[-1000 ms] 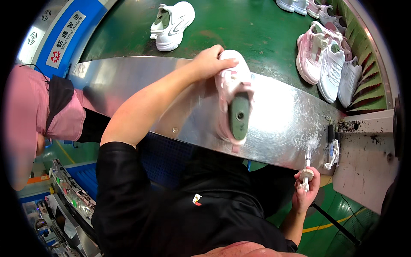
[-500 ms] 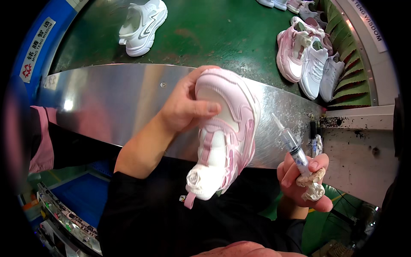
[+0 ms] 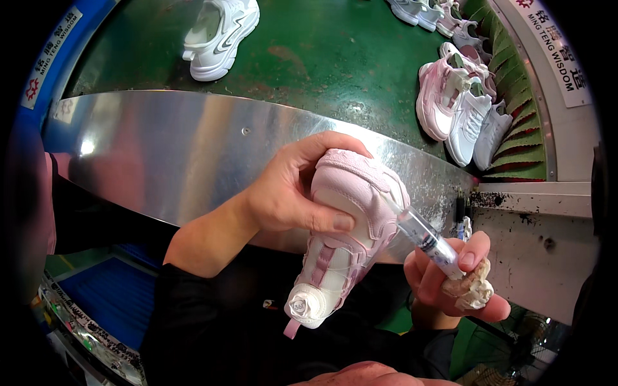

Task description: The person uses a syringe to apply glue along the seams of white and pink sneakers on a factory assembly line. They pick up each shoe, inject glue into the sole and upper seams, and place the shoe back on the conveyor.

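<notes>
My left hand [image 3: 290, 186] is closed round the toe of a pink and white sneaker [image 3: 357, 222], its thumb pressed on the upper. The shoe points away from me, with white paper stuffed in its opening and a pink pull tab at the heel. In my right hand [image 3: 444, 276] is a clear plastic syringe [image 3: 428, 241], slanting up to the left. Its tip meets the shoe's right side, near the edge of the sole by the toe; whether it touches cannot be told. A crumpled whitish wad [image 3: 473, 288] sits among the right fingers.
A steel ledge [image 3: 161, 135] borders the green work surface [image 3: 309, 71]. A white sneaker [image 3: 222, 38] stands at the far left. Several pink, white and grey shoes [image 3: 467, 122] cluster at the right beside green flaps [image 3: 531, 119]. Pen-like tools [image 3: 459, 209] stand by the white frame.
The syringe tip has come left from open space to the shoe's side. My left hand has brought the shoe slightly nearer and tilted it. The view has shifted a little.
</notes>
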### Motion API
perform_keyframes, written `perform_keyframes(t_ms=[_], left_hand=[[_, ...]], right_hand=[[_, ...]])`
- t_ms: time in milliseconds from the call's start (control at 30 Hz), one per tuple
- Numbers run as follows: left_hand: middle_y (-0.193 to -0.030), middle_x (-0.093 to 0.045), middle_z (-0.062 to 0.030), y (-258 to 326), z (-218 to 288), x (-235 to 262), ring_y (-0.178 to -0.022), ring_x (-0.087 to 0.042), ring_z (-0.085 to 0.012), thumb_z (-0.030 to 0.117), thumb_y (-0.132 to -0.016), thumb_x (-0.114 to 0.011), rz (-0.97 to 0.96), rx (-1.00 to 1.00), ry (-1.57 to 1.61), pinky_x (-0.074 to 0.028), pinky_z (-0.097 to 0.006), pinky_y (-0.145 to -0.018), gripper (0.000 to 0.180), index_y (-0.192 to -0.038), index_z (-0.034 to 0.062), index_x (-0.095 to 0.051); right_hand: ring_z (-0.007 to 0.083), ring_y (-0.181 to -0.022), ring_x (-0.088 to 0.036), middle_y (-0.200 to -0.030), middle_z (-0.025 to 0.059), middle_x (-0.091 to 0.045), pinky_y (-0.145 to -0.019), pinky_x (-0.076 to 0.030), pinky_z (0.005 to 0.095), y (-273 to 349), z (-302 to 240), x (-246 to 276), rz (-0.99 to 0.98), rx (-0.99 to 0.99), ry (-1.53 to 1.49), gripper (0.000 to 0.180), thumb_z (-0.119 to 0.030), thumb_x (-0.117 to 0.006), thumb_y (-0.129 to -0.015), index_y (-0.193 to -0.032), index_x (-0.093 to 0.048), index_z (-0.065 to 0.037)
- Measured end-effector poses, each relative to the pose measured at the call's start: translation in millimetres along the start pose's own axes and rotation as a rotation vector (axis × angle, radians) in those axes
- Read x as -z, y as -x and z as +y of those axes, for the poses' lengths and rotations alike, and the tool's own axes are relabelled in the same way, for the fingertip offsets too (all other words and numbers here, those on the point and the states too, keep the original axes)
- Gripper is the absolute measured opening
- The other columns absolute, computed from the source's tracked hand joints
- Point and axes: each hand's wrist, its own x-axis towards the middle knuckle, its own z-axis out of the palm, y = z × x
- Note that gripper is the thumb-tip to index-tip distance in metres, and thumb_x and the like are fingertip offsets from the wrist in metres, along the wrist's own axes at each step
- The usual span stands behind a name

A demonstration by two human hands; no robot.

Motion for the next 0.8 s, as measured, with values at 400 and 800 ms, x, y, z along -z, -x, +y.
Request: perform_keyframes(t_ms=[400, 800], left_hand=[[-0.113, -0.059, -0.0112, -0.5, 0.2, 1.4, -0.105, -0.057, -0.0191, 0.005, -0.055, -0.084, 0.031, -0.011, -0.027, -0.046, -0.034, -0.090, 0.074, -0.120, 0.0024, -0.049], [-0.113, -0.058, -0.0123, -1.5, -2.6, 10.1, -0.105, -0.057, -0.0218, 0.013, -0.057, -0.084, 0.115, 0.044, -0.059, -0.046, -0.034, -0.090, 0.081, -0.125, 0.0009, -0.042]], right_hand=[[0.0226, -0.072, -0.053, -0.074, 0.0156, -0.063, -0.071, -0.040, 0.0343, 10.5, -3.1, 10.9, 0.008, 0.000, 0.000, 0.071, -0.066, -0.061, -0.073, -0.107, -0.049, -0.005], [0.0221, -0.080, -0.055, -0.085, 0.0165, -0.062, -0.080, -0.039, 0.0346, 10.3, 10.3, 19.3, 0.032, 0.027, -0.085, 0.074, -0.062, -0.066, -0.071, -0.111, -0.052, -0.002]])
